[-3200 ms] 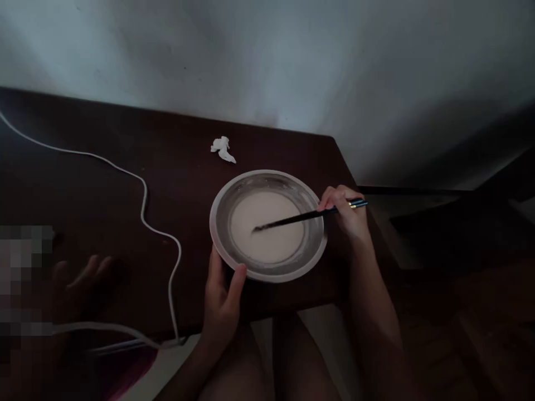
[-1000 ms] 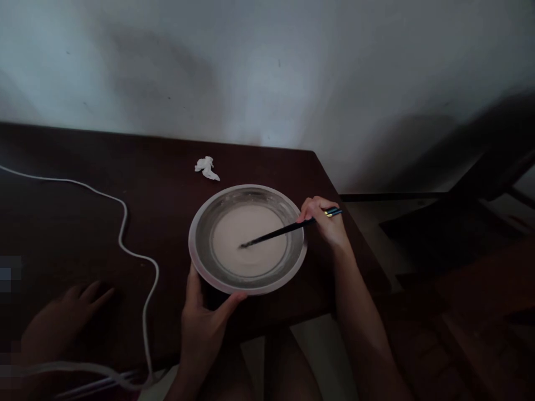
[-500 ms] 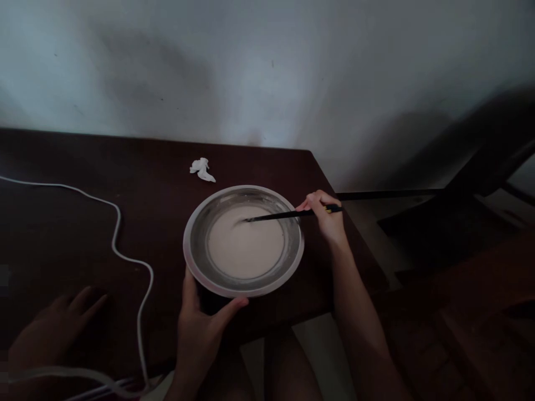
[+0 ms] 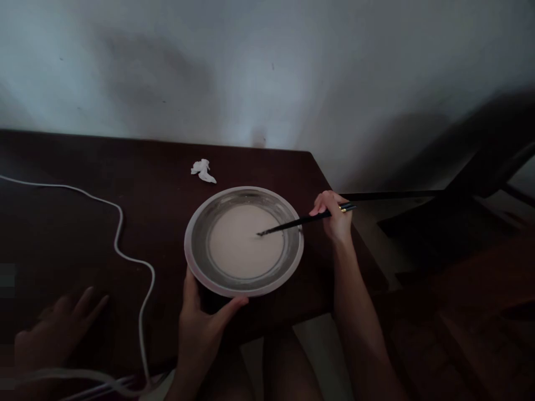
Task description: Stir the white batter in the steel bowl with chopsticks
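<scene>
Just now, chopsticks [image 4: 292, 224], clamped in the right hand [image 4: 336, 217], had shifted nearer and rightward through pale liquid [image 4: 240, 253]; left hand [image 4: 203, 328] gripped the bowl [image 4: 198, 239]. Stirring seemed underway.

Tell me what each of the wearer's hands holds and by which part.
The right hand grips the dark chopsticks near their upper end; the left hand holds the metal bowl at its near left side.

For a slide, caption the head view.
Left hand holding a metal bowl, right hand holding dark chopsticks in its pale liquid.
</scene>
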A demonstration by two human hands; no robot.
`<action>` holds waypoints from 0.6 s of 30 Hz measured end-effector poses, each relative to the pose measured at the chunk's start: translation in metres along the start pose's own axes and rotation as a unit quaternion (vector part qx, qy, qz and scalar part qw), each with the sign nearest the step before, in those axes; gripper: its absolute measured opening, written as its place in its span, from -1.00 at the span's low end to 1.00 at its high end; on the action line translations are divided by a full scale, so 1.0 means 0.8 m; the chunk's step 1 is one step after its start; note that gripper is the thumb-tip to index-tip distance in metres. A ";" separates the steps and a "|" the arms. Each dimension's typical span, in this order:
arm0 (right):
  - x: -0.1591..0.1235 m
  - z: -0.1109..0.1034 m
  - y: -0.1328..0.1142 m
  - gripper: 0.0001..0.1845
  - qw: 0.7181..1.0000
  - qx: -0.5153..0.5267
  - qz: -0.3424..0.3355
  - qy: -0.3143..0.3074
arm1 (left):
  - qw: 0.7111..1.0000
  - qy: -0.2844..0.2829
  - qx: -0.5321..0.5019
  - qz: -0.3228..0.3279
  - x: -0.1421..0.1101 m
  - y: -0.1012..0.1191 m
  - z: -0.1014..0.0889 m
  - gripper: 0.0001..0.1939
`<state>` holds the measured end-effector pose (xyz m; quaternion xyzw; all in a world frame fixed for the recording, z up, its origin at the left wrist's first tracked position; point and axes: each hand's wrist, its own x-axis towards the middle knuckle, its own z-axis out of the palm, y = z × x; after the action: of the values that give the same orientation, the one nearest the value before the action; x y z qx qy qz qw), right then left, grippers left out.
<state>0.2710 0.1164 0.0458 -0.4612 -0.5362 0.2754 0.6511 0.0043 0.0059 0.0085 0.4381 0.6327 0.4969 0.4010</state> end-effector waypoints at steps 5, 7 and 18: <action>-0.003 0.005 -0.004 -0.61 0.992 -0.021 0.003 -0.128 | 1.000 0.005 0.002 -0.003 0.000 -0.003 0.000 0.13; -0.001 0.003 -0.005 -0.59 0.997 -0.029 0.007 -0.064 | 1.000 0.003 0.000 -0.003 -0.001 -0.005 0.000 0.13; 0.001 0.003 -0.002 -0.58 0.997 -0.038 0.020 -0.068 | 1.000 -0.003 0.000 0.010 -0.001 -0.007 -0.001 0.09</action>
<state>0.2685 0.1171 0.0473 -0.4761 -0.5801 0.2986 0.5896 0.0029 0.0044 0.0031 0.4459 0.6270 0.4999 0.3976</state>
